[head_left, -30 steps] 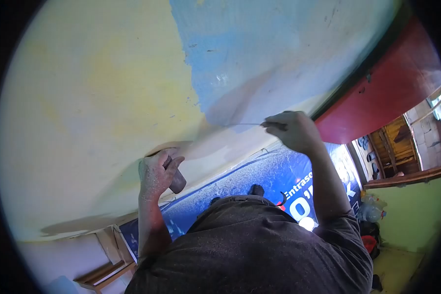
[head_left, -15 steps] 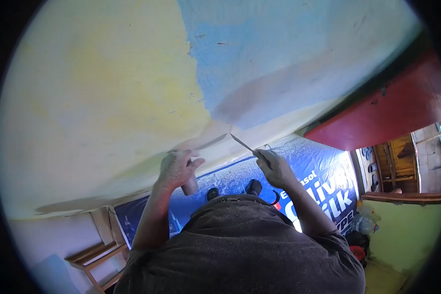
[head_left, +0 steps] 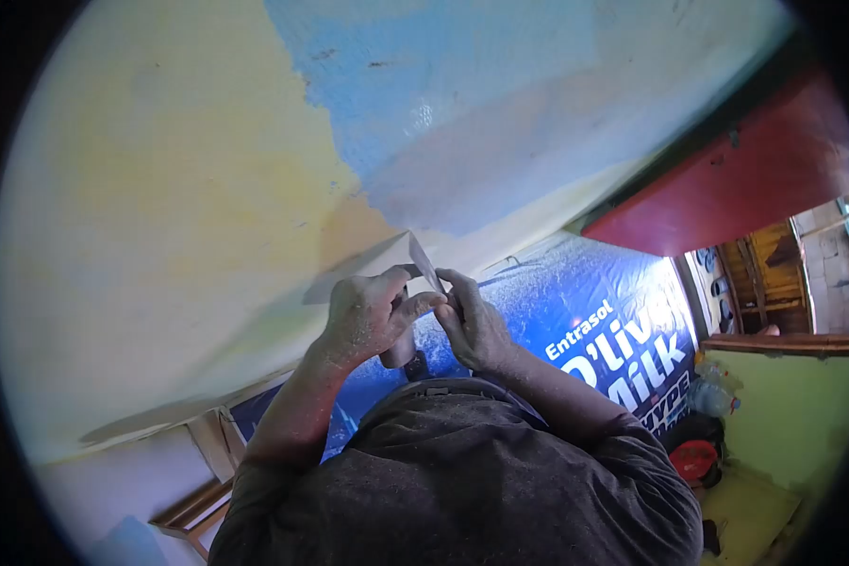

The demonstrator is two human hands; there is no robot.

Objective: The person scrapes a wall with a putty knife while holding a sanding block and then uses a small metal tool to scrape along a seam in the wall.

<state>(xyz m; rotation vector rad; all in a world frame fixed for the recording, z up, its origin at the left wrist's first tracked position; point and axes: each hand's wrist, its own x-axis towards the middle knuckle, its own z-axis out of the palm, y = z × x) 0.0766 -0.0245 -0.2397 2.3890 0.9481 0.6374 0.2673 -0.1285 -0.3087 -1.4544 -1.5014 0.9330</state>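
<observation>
My right hand (head_left: 476, 325) pinches a thin flat grey sheet (head_left: 424, 266) that comes to a point at its upper end, close to the wall. My left hand (head_left: 373, 311) is curled around a brownish-grey cylinder (head_left: 399, 351), whose lower end shows beneath the palm. The left thumb reaches across to the sheet's lower end, right by the right fingertips. Pale dust coats both hands and forearms. In front of them rises a wall (head_left: 208, 189) with patches of yellow, blue and white paint, and shadows of the hands fall on it.
A blue printed banner (head_left: 547, 292), sprinkled with white dust, covers the floor. A red panel (head_left: 726, 179) juts out at right. Plastic bottles (head_left: 714, 396) and a red basin (head_left: 693, 459) stand by a low green wall (head_left: 792, 406). A wooden frame (head_left: 193, 514) is at lower left.
My hands have come together: the right moved left with the thin sheet, and the left moved right with the cylinder. The sheet now shows more of its flat face. The view has shifted slightly.
</observation>
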